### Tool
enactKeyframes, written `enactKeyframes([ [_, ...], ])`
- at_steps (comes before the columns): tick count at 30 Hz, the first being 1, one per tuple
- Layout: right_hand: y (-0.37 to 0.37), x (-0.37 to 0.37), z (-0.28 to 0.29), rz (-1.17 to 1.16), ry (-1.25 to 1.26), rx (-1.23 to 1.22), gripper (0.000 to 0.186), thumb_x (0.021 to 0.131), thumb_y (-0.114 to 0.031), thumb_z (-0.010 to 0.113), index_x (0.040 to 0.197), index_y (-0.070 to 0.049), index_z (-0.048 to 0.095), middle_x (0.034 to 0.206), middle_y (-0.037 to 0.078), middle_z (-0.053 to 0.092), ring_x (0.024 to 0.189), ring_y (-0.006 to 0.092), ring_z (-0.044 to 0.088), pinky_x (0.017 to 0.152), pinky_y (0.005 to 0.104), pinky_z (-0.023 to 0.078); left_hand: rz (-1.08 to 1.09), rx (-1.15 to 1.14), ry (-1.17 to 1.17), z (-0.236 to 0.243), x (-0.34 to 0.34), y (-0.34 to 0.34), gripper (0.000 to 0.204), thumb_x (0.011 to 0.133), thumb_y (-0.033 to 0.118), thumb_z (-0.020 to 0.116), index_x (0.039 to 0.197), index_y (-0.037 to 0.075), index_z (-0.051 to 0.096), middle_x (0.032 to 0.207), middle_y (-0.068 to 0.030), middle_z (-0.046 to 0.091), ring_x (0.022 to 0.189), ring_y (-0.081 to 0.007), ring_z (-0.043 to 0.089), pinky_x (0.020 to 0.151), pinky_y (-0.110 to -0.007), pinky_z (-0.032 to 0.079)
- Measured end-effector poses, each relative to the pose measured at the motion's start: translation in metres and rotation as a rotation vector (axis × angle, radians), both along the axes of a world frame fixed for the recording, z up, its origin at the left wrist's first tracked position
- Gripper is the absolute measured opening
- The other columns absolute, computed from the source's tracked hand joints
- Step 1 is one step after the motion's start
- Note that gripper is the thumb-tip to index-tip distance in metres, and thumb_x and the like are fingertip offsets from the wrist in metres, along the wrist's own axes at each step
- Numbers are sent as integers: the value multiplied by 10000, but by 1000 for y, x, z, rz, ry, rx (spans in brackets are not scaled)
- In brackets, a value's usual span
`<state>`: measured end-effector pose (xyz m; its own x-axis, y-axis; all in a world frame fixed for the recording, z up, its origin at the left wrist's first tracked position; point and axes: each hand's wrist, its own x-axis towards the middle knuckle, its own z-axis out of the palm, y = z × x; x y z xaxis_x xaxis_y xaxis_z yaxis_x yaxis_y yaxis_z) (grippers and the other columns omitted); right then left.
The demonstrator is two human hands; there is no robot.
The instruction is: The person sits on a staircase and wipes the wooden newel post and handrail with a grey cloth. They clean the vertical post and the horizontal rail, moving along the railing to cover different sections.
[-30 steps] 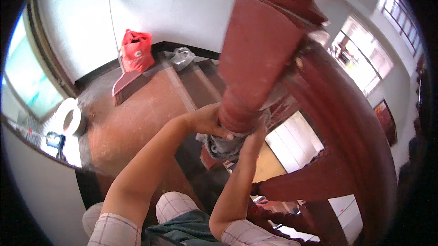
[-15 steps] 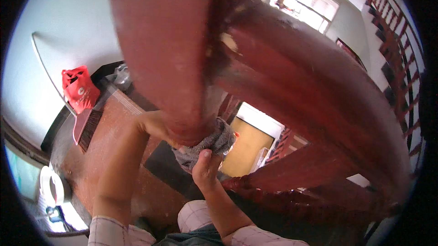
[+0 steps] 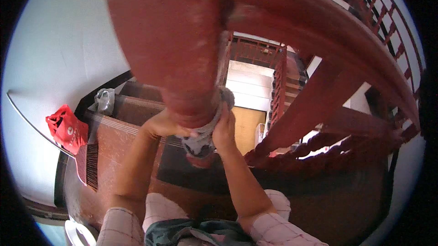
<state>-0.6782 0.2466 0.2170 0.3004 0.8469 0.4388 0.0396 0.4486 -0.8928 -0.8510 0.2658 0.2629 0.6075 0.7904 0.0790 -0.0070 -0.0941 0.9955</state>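
Note:
A large dark-red wooden newel post (image 3: 169, 41) fills the upper middle, with a curved handrail (image 3: 296, 13) running off to the right. A grey cloth (image 3: 196, 143) is wrapped around the narrow turned part low on the post. My left hand (image 3: 166, 125) grips the cloth on the post's left side, fingers curled round it. My right hand (image 3: 223, 127) holds the cloth from the right, its fingers partly hidden behind the post.
Terrazzo steps (image 3: 134, 118) descend at left. A red bag (image 3: 66, 129), a broom (image 3: 86, 166) and a clear plastic bag (image 3: 104, 102) stand by the wall. A white round object (image 3: 80, 234) shows low left. Railings (image 3: 365, 0) and an open stairwell (image 3: 248, 77) lie beyond.
My right hand has moved upward along the cloth, to the post's right side, with the cloth bunched higher there. The view has tilted and shifted, showing more stairwell below.

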Motion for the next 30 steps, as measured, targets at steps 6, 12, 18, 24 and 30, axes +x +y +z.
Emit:
enactKeyframes([
  [6, -28, -14, 11, -152, 92, -228, 481, 988, -308, 304, 1076, 107, 532, 1109, 259, 577, 1027, 383, 541, 901, 425, 399, -35, 154, -127, 3, 16, -8, 737, 624, 90, 804, 1271, -1, 463, 1226, -99, 549, 1130, -146, 485, 962, -317, 401],
  [12, -79, -54, 0, -297, 40, -217, 393, 963, -214, 376, 1208, 82, 462, 1188, 230, 538, 1128, 349, 504, 960, 395, 368, 205, 320, -315, -24, 25, -18, 810, 664, 44, 739, 1369, -4, 344, 1322, -102, 474, 1176, -156, 463, 987, -301, 369],
  [18, -102, -82, 2, -353, -320, 129, 549, 852, -80, 506, 1356, 45, 329, 1367, 194, 386, 1225, 314, 423, 1048, 379, 288, 186, 66, -474, -57, 3, 4, 529, 786, 13, 628, 1291, -20, 475, 1268, -114, 539, 1164, -165, 490, 993, -294, 365],
  [24, -133, -41, 32, -415, -81, -97, 342, 933, -149, 449, 1198, 60, 504, 1136, 119, 581, 1044, 207, 537, 934, 321, 392, 597, 395, -325, -6, 6, -59, 342, 865, 26, 536, 1199, -36, 569, 1215, -134, 588, 1144, -191, 524, 1003, -315, 365],
  [30, -81, -34, 129, -278, 602, 48, 558, 969, -436, 324, 1236, 29, 477, 1202, 147, 529, 1129, 242, 499, 968, 340, 373, 704, 677, -788, 67, 13, -57, 734, 854, 230, 602, 1416, -58, 227, 1454, -162, 307, 1322, -264, 326, 1093, -370, 237],
])
